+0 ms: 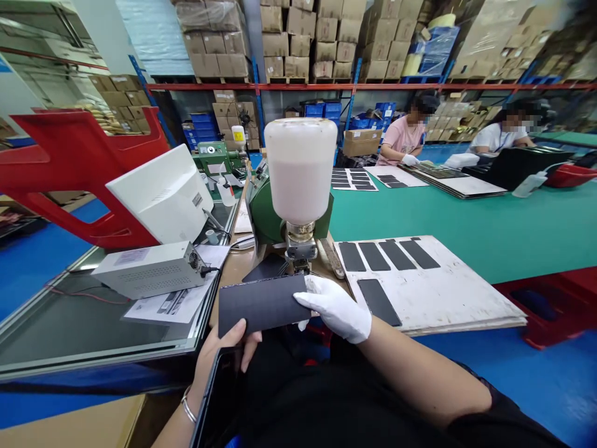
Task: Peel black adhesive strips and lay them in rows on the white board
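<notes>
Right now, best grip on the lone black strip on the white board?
Probably pinch its long edges at mid-length, coming from the near side with the gloved right hand. The black strip lies flat and thin on the white board, with bare board around it and the other strips beyond.

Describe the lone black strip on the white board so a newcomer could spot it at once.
Start at the green table. A white board lies on it. The strip sits alone nearest the gloved right hand, below a row of four.

Nothing is legible; the grey unit's sticker [131, 256] is too small.
</notes>
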A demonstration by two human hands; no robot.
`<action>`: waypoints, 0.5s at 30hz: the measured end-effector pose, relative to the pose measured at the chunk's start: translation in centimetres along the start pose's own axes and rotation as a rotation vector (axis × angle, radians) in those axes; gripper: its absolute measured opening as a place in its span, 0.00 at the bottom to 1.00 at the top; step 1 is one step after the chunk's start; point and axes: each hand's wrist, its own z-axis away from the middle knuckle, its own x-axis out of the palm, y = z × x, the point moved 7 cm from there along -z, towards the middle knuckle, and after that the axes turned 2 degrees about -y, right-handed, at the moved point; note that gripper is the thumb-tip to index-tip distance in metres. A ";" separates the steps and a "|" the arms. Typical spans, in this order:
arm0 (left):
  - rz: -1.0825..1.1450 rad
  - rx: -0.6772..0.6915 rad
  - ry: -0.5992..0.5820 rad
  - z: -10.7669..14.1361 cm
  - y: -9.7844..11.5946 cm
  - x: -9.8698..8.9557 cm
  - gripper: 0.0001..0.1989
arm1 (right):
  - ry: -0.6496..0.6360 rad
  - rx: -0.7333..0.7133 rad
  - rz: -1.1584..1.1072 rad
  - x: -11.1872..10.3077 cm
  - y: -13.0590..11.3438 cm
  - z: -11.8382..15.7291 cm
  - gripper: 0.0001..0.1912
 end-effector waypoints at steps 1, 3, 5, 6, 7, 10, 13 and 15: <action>-0.018 0.016 -0.002 0.3 0.1 0.1 0.20 | 0.003 -0.012 -0.013 -0.1 0.0 0.6 0.11; -0.074 0.038 0.000 1.0 0.2 0.3 0.20 | 0.015 -0.034 -0.043 -0.2 0.3 1.8 0.13; -0.087 0.040 0.034 1.7 0.2 0.3 0.19 | 0.016 -0.047 -0.058 -0.1 0.6 2.7 0.16; -0.079 0.044 0.047 2.1 0.3 0.4 0.19 | 0.012 -0.050 -0.053 0.0 0.6 3.2 0.18; -0.071 0.048 0.049 2.5 0.4 0.6 0.19 | 0.005 -0.051 -0.040 0.2 0.6 3.6 0.20; -0.052 0.069 -0.004 3.4 1.1 1.6 0.20 | -0.026 -0.061 -0.010 0.7 0.2 4.8 0.23; -0.052 0.067 -0.025 3.9 1.6 2.1 0.19 | -0.050 -0.060 -0.009 1.1 -0.4 6.1 0.23; -0.064 0.065 -0.026 4.1 1.7 2.2 0.20 | -0.076 -0.047 -0.011 1.4 -0.7 6.9 0.24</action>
